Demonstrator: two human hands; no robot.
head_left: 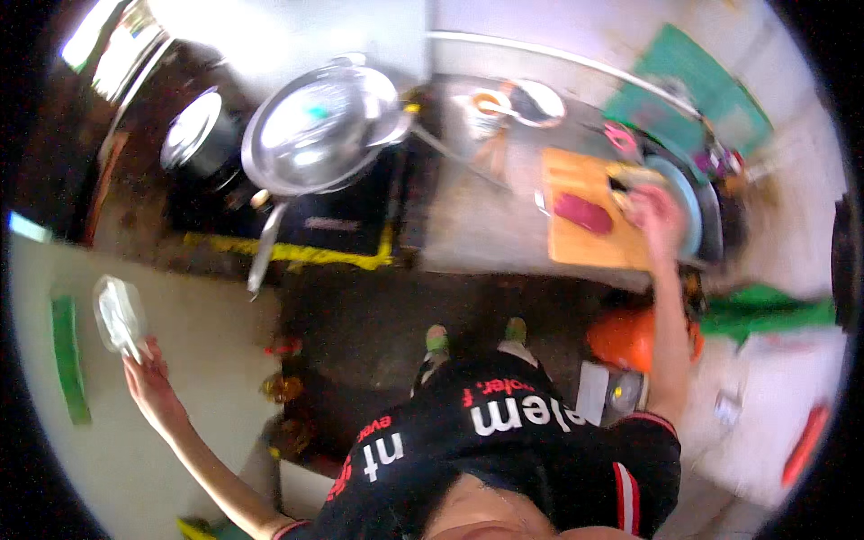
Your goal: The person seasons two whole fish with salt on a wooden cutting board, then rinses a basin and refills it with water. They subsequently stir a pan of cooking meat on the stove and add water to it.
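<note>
Out at the far left, my left hand point(155, 387) grips the lower end of a clear container point(119, 315), which looks like plastic and has something white in or under it. My right hand point(657, 216) reaches over the right part of a wooden cutting board point(571, 252). Its fingers are bent and blurred beside some yellowish pieces point(621, 196) with a dark part; whether they hold any cannot be made out. Just left of these, a dark red slab of meat point(583, 212) lies on the board. A light blue round dish point(688, 202) is partly hidden behind my right hand.
A large pan with a shiny lid point(310, 130) sits on a black cooktop point(346, 211), its handle sticking out over the front edge. Left of it stands a dark pot point(200, 135). Behind the board are bowls point(538, 101). An orange-red container point(621, 337) is below the counter.
</note>
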